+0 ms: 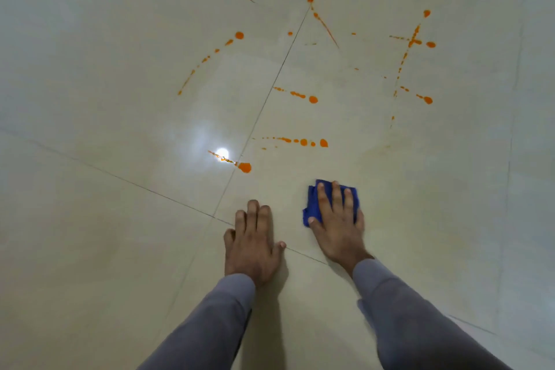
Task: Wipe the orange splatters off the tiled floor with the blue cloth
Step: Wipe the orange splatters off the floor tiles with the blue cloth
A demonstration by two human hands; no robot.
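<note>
Grey sleeves (399,309) lead to the tiled floor (105,219), where orange splatters (303,141) lie ahead. Right hand (338,219) presses the blue cloth (312,201) flat, fingers straight; left hand (253,245) rests open, empty. Wiping wet drops risks smearing them wider.

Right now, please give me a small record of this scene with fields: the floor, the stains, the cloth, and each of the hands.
floor: pale glossy tiled floor with thin grout lines and a bright lamp reflection
stains: many orange splatters, streaks and drops, all beyond the hands
nearest stain: large drop beside a grout line
cloth: blue cloth, bunched, flat on the floor
right hand: pressing on the cloth, fingers straight
left hand: flat on bare tile, holding nothing
sleeves: grey sleeves on both arms
</note>
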